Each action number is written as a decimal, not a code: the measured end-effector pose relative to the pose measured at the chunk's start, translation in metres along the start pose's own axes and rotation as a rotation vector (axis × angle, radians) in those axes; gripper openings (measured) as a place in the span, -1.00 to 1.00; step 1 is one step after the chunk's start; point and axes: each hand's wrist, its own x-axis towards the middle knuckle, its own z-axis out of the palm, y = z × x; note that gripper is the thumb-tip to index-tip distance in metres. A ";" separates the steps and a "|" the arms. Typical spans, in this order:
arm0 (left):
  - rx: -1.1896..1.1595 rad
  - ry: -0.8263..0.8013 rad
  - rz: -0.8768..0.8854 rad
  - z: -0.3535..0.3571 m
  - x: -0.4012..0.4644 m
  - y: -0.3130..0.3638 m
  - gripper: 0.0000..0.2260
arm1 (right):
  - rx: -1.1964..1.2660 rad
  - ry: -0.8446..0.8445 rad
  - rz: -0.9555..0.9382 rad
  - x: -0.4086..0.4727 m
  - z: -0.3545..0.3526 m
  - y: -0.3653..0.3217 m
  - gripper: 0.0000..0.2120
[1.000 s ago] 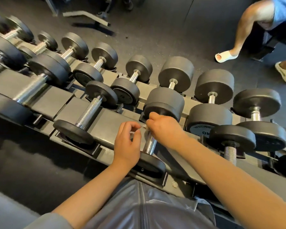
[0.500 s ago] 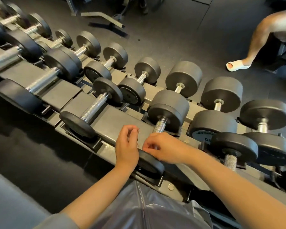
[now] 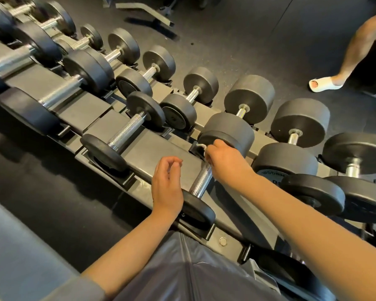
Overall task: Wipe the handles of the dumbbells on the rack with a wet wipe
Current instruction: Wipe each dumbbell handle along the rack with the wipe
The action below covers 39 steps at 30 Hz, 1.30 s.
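A small dumbbell with a knurled chrome handle [image 3: 201, 180] lies on the upper tier of the dark rack [image 3: 159, 153], right in front of me. My right hand [image 3: 226, 164] grips a white wet wipe [image 3: 201, 147] around the far end of that handle, by the far weight plate. My left hand [image 3: 166, 183] hovers just left of the handle over the near plate [image 3: 199, 208], fingers loosely curled and holding nothing. Another small dumbbell [image 3: 126, 131] sits one slot to the left.
Several larger dumbbells fill the lower tier behind and to both sides. A person's leg in a white sandal [image 3: 326, 84] stands on the dark floor at the upper right. A metal frame piece [image 3: 148, 13] lies on the floor at the top.
My right hand slid with the wipe from the near end of the handle to its far end. The left hand stayed beside the handle.
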 end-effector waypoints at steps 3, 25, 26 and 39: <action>0.002 -0.005 0.030 -0.002 0.001 -0.001 -0.77 | 0.417 -0.211 -0.086 -0.018 0.002 -0.020 -0.93; 0.090 0.138 0.047 0.013 -0.006 0.023 -0.65 | 0.292 -0.214 -0.195 -0.018 0.002 -0.027 -0.85; 0.090 0.147 0.051 0.013 -0.006 0.023 -0.68 | 0.338 -0.244 -0.209 -0.022 0.003 -0.029 -0.84; 0.112 0.107 0.076 0.011 -0.007 0.022 -0.74 | 0.103 0.044 -0.134 -0.015 0.009 -0.003 -0.77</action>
